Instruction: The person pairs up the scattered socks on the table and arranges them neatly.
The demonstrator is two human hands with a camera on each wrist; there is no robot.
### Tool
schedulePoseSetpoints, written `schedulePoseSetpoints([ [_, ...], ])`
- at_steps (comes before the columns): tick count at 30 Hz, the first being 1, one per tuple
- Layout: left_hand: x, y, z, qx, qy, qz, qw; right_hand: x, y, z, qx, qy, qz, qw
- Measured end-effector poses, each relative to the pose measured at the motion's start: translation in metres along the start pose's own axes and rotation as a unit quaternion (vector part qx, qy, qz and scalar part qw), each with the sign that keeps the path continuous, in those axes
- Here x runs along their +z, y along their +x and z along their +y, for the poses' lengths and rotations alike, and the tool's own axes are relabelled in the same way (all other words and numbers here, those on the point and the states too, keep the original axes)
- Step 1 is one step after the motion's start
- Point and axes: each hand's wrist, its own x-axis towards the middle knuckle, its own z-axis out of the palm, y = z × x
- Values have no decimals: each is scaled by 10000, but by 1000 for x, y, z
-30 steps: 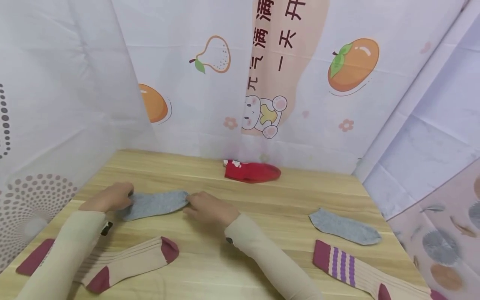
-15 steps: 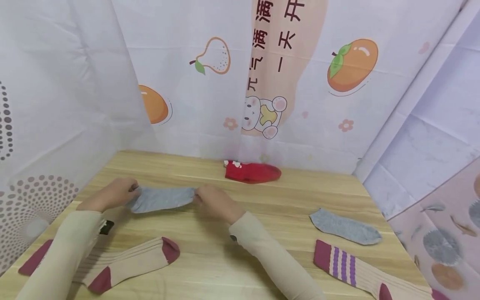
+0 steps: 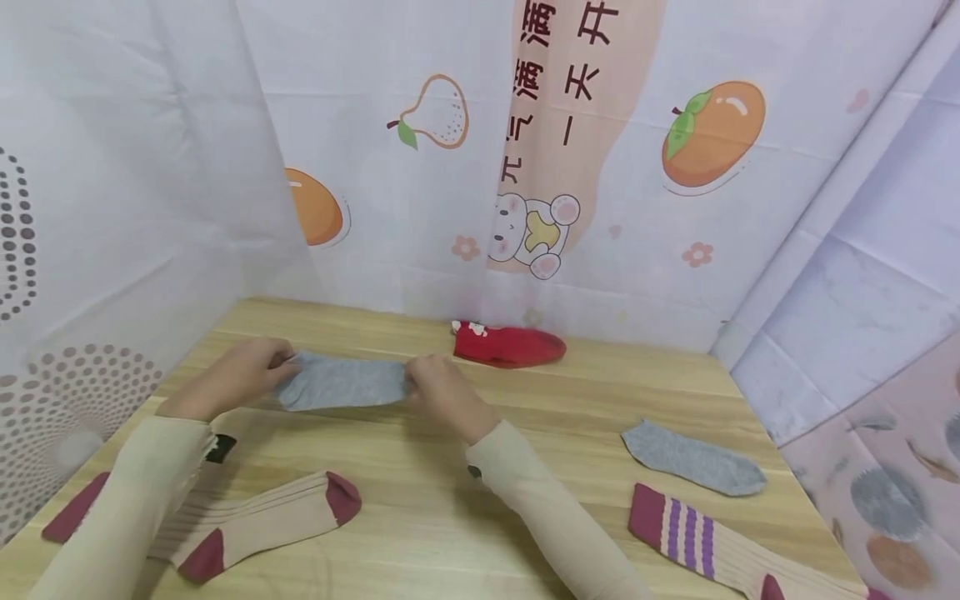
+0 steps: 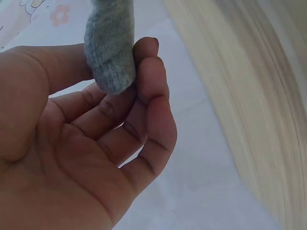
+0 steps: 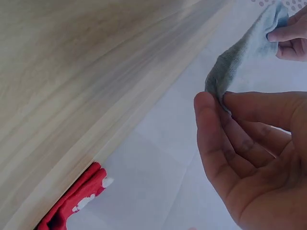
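A grey ankle sock (image 3: 345,383) is stretched sideways between both hands, lifted above the table. At its left end my left hand (image 3: 251,375) pinches the fabric between thumb and fingers. The left wrist view shows the bunched sock end (image 4: 112,52) in the grip of that left hand (image 4: 96,129). My right hand (image 3: 446,396) pinches the opposite end. In the right wrist view the sock (image 5: 240,52) runs from the right hand (image 5: 254,148) up to the left fingers at the top right.
A red sock (image 3: 510,345) lies near the table's (image 3: 420,533) back edge. Another grey sock (image 3: 693,457) lies to the right, above a cream sock with purple stripes (image 3: 720,542). A cream and maroon sock (image 3: 262,521) is partly under the left forearm. Printed curtains (image 3: 360,200) stand behind.
Both hands have raised the grey sock off the table and carried it slightly away and to the right. The other socks stay where they were.
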Motion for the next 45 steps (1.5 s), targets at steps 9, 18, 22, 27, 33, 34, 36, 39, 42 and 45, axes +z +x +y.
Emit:
schedulePoseSetpoints([
  [9, 2, 8, 18, 159, -130, -176, 9996, -11, -20, 21, 216, 469, 119, 9986],
  [18, -2, 5, 40, 387, -269, -325, 9984, -20, -37, 31, 127, 342, 183, 9992],
  [22, 0, 6, 48, 530, -251, -265, 9979, -23, -43, 34, 93, 312, 285, 9991],
  [27, 4, 7, 56, 666, -263, -260, 9971, -28, -53, 39, -26, 176, 336, 9993],
  [33, 9, 9, 71, 668, -266, -307, 9969, -35, -70, 46, -113, 182, 446, 9988],
  [34, 11, 9, 74, 688, -267, -321, 9968, -36, -74, 48, -175, 185, 470, 9986],
  [36, 15, 8, 81, 685, -290, -369, 9965, -38, -81, 51, -309, 138, 496, 9982],
  [39, 20, 7, 90, 619, -289, -470, 9966, -41, -93, 55, -433, 60, 507, 9978],
  [42, 24, 10, 100, 591, -269, -524, 9965, -45, -104, 60, -311, 64, 450, 9985],
  [45, 29, 16, 109, 618, -295, -601, 9958, -51, -116, 65, -154, 82, 426, 9989],
])
